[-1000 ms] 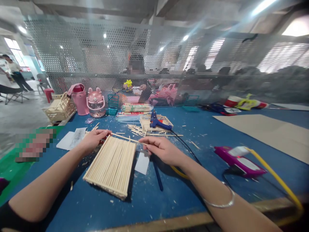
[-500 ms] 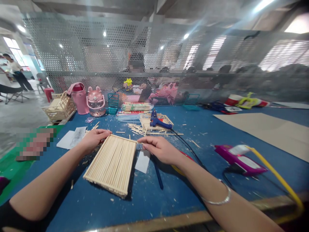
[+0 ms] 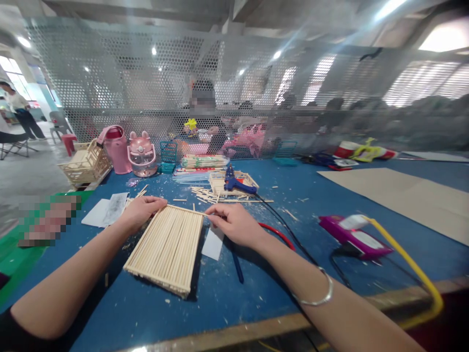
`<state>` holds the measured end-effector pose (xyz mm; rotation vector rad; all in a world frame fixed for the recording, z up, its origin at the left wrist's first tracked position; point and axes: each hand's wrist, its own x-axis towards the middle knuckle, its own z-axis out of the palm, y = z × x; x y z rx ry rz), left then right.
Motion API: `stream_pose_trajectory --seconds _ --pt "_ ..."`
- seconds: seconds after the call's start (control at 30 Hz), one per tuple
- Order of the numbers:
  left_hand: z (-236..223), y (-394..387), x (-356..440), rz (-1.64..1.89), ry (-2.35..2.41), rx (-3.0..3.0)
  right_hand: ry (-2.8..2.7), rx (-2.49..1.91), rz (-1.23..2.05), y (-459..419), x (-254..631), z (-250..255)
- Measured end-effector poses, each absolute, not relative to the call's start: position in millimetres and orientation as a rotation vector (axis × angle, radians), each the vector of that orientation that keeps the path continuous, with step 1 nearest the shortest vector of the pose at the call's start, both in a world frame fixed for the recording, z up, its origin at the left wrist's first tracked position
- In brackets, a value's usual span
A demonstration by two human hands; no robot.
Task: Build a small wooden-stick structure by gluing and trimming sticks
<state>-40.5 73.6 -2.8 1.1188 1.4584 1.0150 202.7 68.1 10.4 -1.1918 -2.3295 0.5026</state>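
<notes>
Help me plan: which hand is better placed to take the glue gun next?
Probably the right hand: it's nearer the glue gun; the left hand is at the upper left corner of the panel.

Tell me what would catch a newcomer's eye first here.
Probably the pale stick panel on the blue table, with the left hand and right hand at opposite ends of a thin stick along its far edge. Next, perhaps, the magenta block with its yellow cable, over to the right. Farther back on the left stands a pink eared bottle.
</notes>
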Motion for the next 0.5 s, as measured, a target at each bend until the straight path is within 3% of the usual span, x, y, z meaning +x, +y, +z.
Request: stream_pose_trajectory --seconds 0.5 --pt "-10.1 78.1 -46.4 1.003 1.594 1.315 -2.412 -1.264 0.009 60.3 189.1 6.6"
